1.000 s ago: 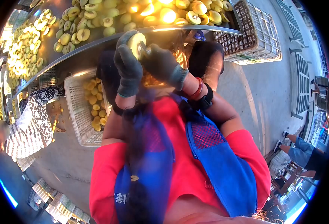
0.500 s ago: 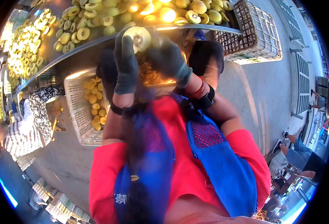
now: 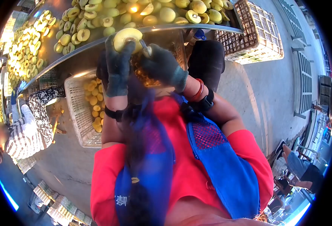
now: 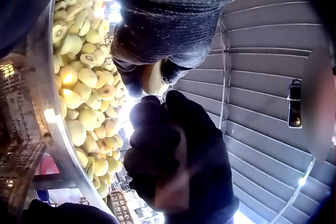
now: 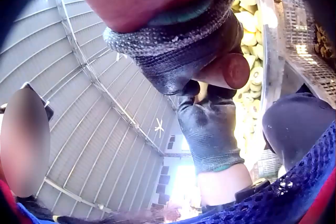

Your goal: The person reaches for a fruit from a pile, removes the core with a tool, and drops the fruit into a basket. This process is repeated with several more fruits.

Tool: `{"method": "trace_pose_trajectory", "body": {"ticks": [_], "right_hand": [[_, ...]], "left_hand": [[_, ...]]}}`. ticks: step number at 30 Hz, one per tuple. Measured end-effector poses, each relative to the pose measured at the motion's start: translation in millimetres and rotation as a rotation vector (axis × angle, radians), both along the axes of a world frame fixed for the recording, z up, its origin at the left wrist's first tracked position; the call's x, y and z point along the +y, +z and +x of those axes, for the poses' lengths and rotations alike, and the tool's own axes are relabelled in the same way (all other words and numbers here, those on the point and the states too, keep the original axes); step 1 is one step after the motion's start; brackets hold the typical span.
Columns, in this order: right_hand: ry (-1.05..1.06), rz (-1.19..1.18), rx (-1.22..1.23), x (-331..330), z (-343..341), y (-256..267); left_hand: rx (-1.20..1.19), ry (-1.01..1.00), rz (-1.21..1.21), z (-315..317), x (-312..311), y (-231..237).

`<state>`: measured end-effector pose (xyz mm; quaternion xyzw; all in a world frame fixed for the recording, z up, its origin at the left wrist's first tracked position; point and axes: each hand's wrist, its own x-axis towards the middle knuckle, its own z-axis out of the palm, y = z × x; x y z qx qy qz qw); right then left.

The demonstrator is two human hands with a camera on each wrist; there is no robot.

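Note:
In the head view my gloved left hand (image 3: 117, 67) grips a pale yellow halved fruit (image 3: 127, 37), its cut face turned up. Close on its right, my gloved right hand (image 3: 161, 66) is curled round a small tool with a metal tip (image 3: 146, 48), which reaches the fruit's edge. The tool's thick round handle (image 5: 239, 71) sticks out of my right fist in the right wrist view. In the left wrist view, part of the fruit (image 4: 153, 78) shows between the left fingers, with the right hand (image 4: 178, 155) just below.
A metal-edged table (image 3: 98, 42) bears many halved fruits (image 3: 84, 34). A white crate (image 3: 75, 109) of yellow fruit stands on the left, and another crate (image 3: 269, 34) on the right. Below my hands lie orange scraps (image 3: 149, 77). Another person (image 3: 26, 132) sits at the far left.
The left hand and fruit have moved slightly left, and the fruit's cut face has tilted. The right hand has drawn back a little from beside the fruit, with the tool tip now visible.

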<state>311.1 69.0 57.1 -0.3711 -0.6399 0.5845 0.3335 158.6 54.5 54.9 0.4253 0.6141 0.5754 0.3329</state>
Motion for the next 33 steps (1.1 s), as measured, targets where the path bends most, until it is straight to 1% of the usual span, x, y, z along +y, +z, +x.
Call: {"method": "trace_pose_trajectory", "body": {"ticks": [2, 4, 7, 10, 13, 16, 19, 22, 25, 28, 31, 33], "right_hand": [[-0.03, 0.044, -0.049, 0.9, -2.4, 0.6], [-0.07, 0.107, -0.103, 1.2, -4.4, 2.6], [-0.104, 0.189, -0.088, -0.1, -6.1, 0.4], [-0.166, 0.224, -0.117, -1.1, -10.0, -4.6], [-0.171, 0.245, -0.129, 0.9, -13.2, -9.1], [-0.146, 0.277, -0.092, 0.5, -13.8, -8.8], [-0.115, 0.258, -0.155, 2.8, -13.5, -3.4], [-0.006, 0.269, -0.336, 6.2, -11.1, 8.7], [0.023, 0.332, -0.319, 8.3, -12.2, -2.2], [0.117, 0.283, -0.085, 8.0, -7.6, 2.6], [0.122, 0.178, 0.17, 6.5, -11.3, -5.7], [0.215, -0.154, 0.168, 6.6, -5.2, 5.1]], "left_hand": [[0.036, -0.011, 0.057, 4.1, -0.8, 5.6], [-0.051, -0.073, 0.203, 16.0, -3.1, 16.1], [-0.113, -0.1, 0.302, 13.8, -3.3, 10.0], [0.067, -0.019, 0.306, 19.2, -3.4, 5.7], [0.173, 0.032, 0.424, 30.3, -3.8, 4.9], [0.256, 0.027, 0.504, 28.6, -0.8, -5.1], [0.332, 0.037, 0.503, 26.3, -1.4, -5.9], [0.276, 0.009, 0.5, 29.6, -4.8, 3.8], [0.279, 0.001, 0.492, 29.5, -5.1, 3.8], [0.274, -0.026, 0.451, 29.9, -7.5, 9.0], [0.255, -0.047, 0.421, 32.7, -10.1, 16.5], [0.206, -0.086, 0.425, 28.1, -8.6, 10.8]]}}
